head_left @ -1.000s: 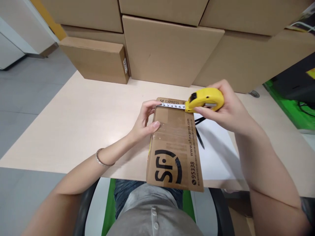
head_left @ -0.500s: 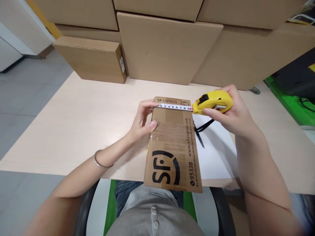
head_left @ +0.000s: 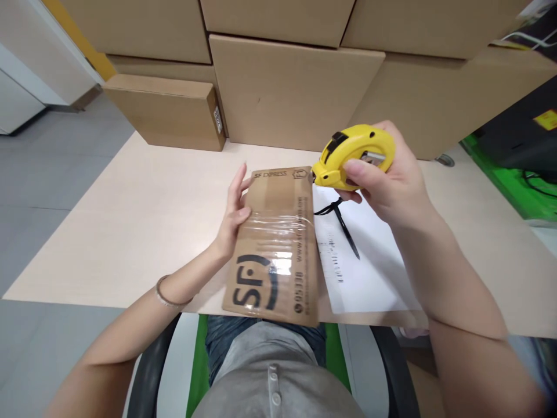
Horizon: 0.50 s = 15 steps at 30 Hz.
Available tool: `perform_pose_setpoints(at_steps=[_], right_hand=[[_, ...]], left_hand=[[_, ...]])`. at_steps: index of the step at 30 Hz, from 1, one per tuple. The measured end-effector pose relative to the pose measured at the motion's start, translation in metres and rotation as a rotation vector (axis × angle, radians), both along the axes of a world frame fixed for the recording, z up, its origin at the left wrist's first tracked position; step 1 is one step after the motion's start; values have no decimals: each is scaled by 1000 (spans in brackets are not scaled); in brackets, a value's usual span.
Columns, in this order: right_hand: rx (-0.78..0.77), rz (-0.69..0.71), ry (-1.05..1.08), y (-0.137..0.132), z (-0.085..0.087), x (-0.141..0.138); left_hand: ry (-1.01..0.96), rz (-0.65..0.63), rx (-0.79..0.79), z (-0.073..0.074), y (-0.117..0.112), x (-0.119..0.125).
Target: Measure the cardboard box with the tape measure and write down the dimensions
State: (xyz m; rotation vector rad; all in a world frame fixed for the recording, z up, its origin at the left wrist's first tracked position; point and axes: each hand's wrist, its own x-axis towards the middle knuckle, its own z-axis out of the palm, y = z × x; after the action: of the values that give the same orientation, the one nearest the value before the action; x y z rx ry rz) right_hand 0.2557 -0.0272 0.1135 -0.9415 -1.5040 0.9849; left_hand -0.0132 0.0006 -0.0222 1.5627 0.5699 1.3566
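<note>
My right hand [head_left: 383, 174] is closed around a yellow tape measure [head_left: 359, 154], its thumb pressed on the case. No blade shows out of its mouth, which is close to the upper right corner of a flat brown cardboard box [head_left: 278, 232] printed with "SF EXPRESS". At the left edge of that box, my left hand [head_left: 232, 217] grips it, thumb over the edge and the fingers partly hidden behind. The box is slightly tilted, its lower end over the table's front edge. A black pen [head_left: 347, 232] with a black cord lies on white paper [head_left: 369, 273] right of the box.
A wall of large cardboard boxes [head_left: 296, 93] stands along the table's back. In front at left is a smaller carton [head_left: 165, 113]. Dark equipment [head_left: 513, 116] sits on a green surface at far right. Part of a chair [head_left: 391, 366] surrounds my lap.
The tape blade that lay across the box has gone back into the case. The box and my left hand moved left; my right hand rose and moved left, uncovering more pen and paper.
</note>
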Motion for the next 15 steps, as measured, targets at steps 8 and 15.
perform_pose_setpoints(at_steps=[8, 15], right_hand=[[-275, 128, 126, -15, -26, -35], [50, 23, -480, -27, -56, -56]], left_hand=[[73, 326, -651, 31, -64, -30], [-100, 75, -711, 40, -90, -2]])
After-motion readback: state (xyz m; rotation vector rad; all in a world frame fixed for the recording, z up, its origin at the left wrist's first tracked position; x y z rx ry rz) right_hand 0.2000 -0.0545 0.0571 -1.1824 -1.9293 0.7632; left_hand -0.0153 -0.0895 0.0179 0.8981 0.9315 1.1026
